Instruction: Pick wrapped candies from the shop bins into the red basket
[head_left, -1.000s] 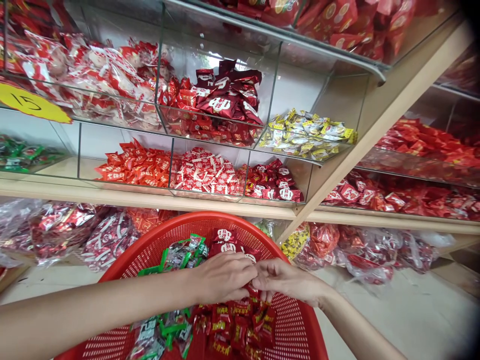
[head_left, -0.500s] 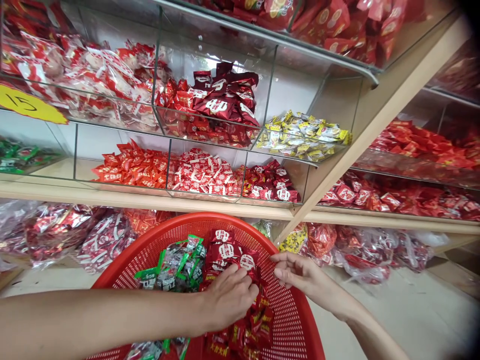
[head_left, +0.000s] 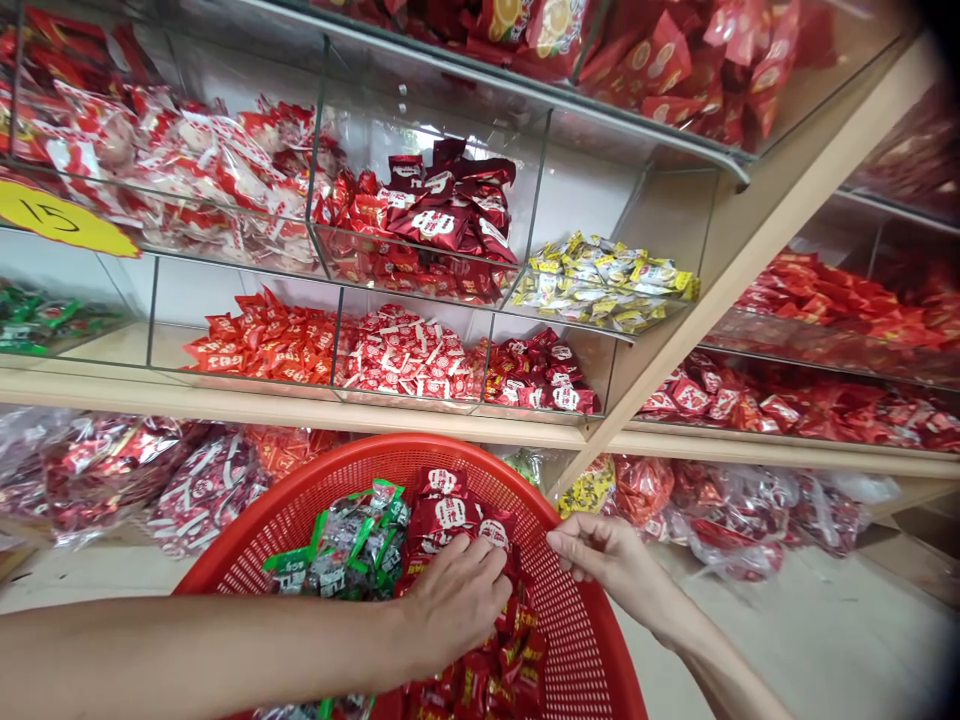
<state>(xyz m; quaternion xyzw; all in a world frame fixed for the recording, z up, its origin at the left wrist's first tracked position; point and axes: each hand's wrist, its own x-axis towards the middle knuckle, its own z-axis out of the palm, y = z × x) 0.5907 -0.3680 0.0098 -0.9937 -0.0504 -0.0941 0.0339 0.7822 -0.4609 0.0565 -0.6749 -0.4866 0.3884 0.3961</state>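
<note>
A red perforated plastic basket (head_left: 300, 500) holds wrapped candies in separate heaps. Clear-and-green packets (head_left: 356, 540) lie on its left side. Dark red packets with white lettering (head_left: 450, 512) sit at the back, and red packets with gold lettering (head_left: 476, 685) lie nearer me. My left hand (head_left: 459, 605) reaches across the basket onto the red packets. Its fingers curl downward, and the fingertips and anything in them are hidden. At the basket's right rim is my right hand (head_left: 604, 555), thumb and fingers drawn together with nothing visible between them.
Shelves with clear dividers stand ahead, their bins full of wrapped candies, including yellow-and-white ones (head_left: 604, 280) and orange-red ones (head_left: 270, 340). A yellow price tag (head_left: 64, 220) hangs at the left. Filled plastic bags (head_left: 112, 470) lie under the wooden bottom shelf (head_left: 247, 403).
My right hand's thumb and fingers have come closer together at the basket rim. My left hand has stayed over the red packets, its fingers shifting slightly. The whole view has moved a little.
</note>
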